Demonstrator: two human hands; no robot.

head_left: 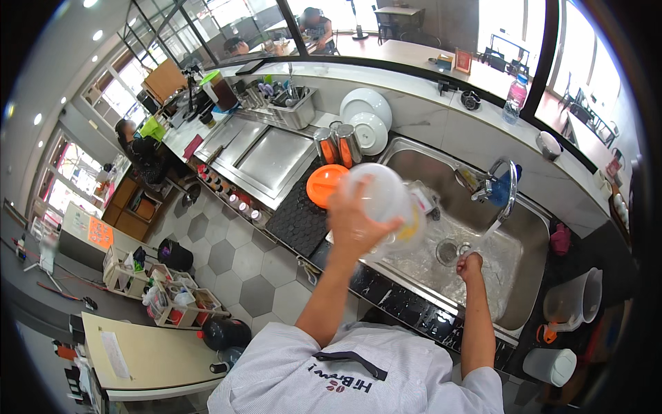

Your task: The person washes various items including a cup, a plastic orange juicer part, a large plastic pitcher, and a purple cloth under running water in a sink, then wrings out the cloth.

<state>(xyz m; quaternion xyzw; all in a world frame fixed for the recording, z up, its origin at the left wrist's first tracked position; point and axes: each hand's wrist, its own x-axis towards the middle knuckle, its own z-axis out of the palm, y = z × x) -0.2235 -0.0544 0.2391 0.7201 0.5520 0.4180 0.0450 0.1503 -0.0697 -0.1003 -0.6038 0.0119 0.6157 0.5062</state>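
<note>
My left hand (357, 217) grips a translucent plastic container (380, 196), blurred by motion, above the left rim of the steel sink (522, 227). Right behind that hand, an orange plastic lid (321, 181) rests on the black textured mat (297, 222). Deep in the basin, my right hand (469, 266) is curled under the stream from the chrome faucet (507, 191). Whether it holds something is too small to tell. Shallow, foamy water covers the basin floor around the drain (447, 252).
Two steel pitchers (346, 142) and stacked white plates (370, 121) stand behind the mat. A clear plastic pitcher (571, 300) and a white-lidded container (551, 365) are right of the sink. A bottle (515, 98) stands on the ledge. A person (142, 152) is at far left.
</note>
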